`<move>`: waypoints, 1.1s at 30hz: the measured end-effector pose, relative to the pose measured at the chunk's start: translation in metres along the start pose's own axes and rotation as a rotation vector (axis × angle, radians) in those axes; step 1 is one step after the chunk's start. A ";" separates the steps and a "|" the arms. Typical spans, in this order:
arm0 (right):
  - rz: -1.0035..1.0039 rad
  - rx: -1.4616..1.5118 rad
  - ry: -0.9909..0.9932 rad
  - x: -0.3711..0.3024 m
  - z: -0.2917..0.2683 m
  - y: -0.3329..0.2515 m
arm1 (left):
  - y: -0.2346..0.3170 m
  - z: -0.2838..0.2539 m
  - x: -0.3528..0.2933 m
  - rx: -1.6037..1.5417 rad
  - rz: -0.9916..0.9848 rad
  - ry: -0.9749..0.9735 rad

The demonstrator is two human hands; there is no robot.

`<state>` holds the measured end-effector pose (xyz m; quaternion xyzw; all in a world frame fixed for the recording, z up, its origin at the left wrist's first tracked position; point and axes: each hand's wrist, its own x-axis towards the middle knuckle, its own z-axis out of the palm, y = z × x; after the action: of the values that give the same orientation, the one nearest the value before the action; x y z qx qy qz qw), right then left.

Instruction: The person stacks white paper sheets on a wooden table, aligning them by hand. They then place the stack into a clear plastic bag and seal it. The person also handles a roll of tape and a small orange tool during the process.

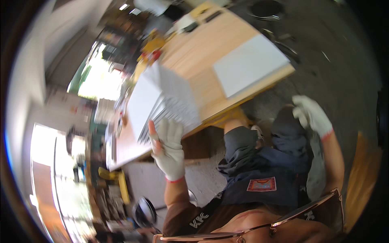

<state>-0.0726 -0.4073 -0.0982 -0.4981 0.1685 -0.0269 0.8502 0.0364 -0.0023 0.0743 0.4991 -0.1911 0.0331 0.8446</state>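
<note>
My left hand (167, 150) wears a white work glove with a red cuff, one finger or thumb bare. It is open, its fingers stretched upward at the near edge of a fanned stack of white sheets (178, 95); I cannot tell whether it touches them. To the right, my right hand (311, 115), in a matching glove, hangs beside my knee, away from the table. Its fingers are loosely bent and apart, with nothing visible in them. A flat white sheet or thin pile (251, 65) lies on the right part of the wooden table (202, 46).
Yellow and red items (153, 43) sit at the table's far left edge, blurred. A dark flat object (213, 16) lies toward its far end. A round black stool (266, 9) stands beyond, on the grey floor. A standing fan (144, 211) is at the lower left.
</note>
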 end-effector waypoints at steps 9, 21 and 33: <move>-0.382 -0.937 0.430 0.129 -0.009 -0.075 | -0.231 0.144 0.127 1.324 0.356 -0.772; -0.905 -1.530 0.260 0.170 -0.002 -0.091 | -0.313 0.155 0.162 1.259 0.086 -0.785; -0.541 -0.927 0.447 0.168 0.014 -0.066 | -0.312 0.155 0.166 0.792 -0.112 -0.950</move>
<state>0.0978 -0.4649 -0.0792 -0.8259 0.2048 -0.2712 0.4498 0.2215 -0.3128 -0.0592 0.7440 -0.4927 -0.1685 0.4187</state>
